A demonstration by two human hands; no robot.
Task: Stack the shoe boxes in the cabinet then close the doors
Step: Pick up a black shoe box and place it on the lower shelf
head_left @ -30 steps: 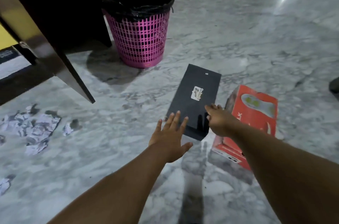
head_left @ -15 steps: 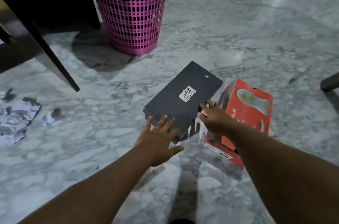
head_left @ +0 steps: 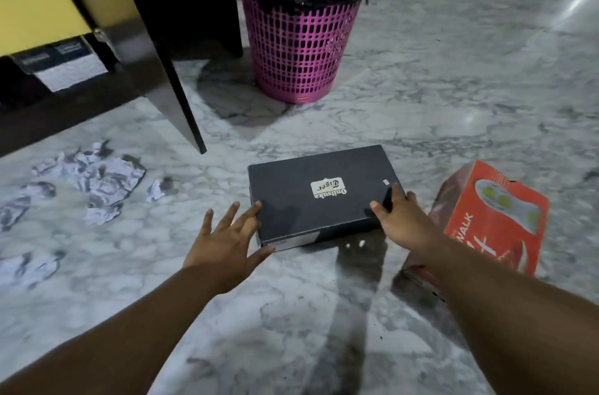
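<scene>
While the black shoe box (head_left: 319,195) lies flat on the marble floor (head_left: 453,87) beside the red shoe box (head_left: 496,216), the right hand (head_left: 400,216) clasps its right end and the left hand (head_left: 227,244), fingers spread, touches its left edge; stacking in the open cabinet (head_left: 97,38) looks barely begun.

A black shoe box (head_left: 319,195) is lying flat and lidded on the marble floor (head_left: 453,96), its white label facing up. Just right of it, a red shoe box (head_left: 496,219) is sitting tilted. The cabinet door (head_left: 152,48) is standing open; boxes, seemingly yellow and black, are resting inside.
</scene>
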